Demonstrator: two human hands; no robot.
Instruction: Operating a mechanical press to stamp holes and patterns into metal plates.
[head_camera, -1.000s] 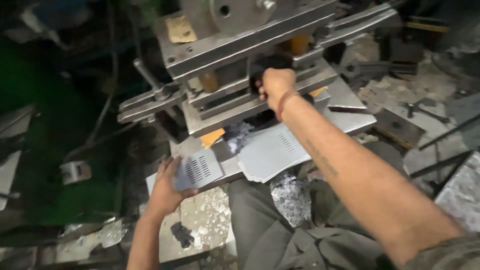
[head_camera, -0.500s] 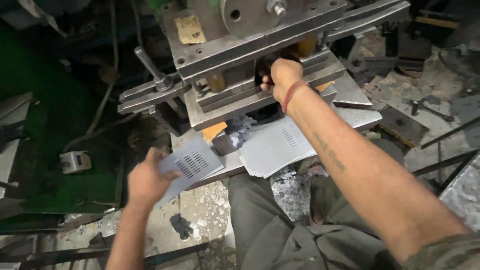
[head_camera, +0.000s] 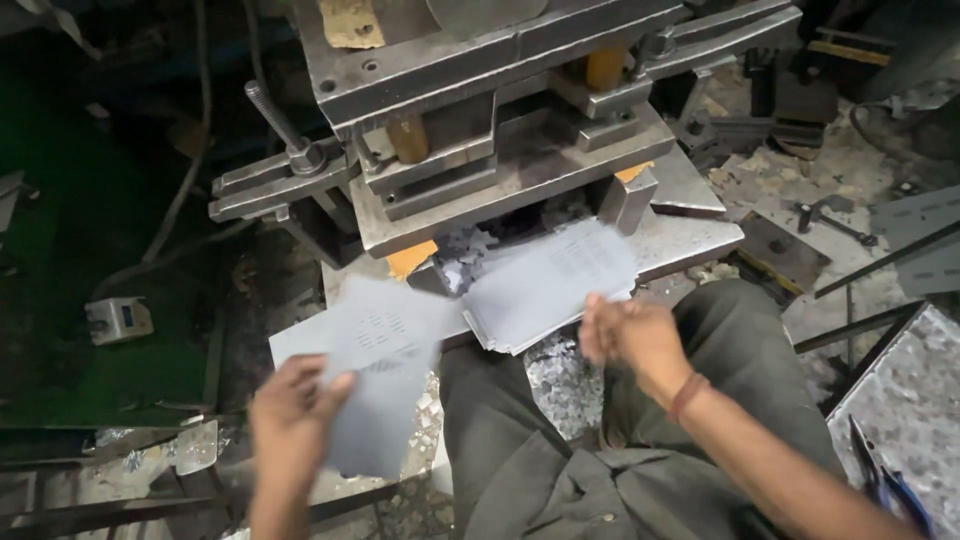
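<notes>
My left hand (head_camera: 290, 410) pinches a thin grey perforated metal sheet (head_camera: 375, 380), low left of the steel press (head_camera: 500, 130). My right hand (head_camera: 630, 335) grips the edge of the sheet stack (head_camera: 550, 285) on the press bed.

A thin grey sheet-metal plate with a block of small punched slots (head_camera: 385, 345) sits in the left hand (head_camera: 290, 410), pinched at its near edge, blurred, tilted and lying low at the left of the scene. To its right, a stack of thin grey perforated metal sheets (head_camera: 550, 285) rests fanned on the steel worktop (head_camera: 690, 240), its near-right corner touched by the right hand (head_camera: 630, 335).
</notes>
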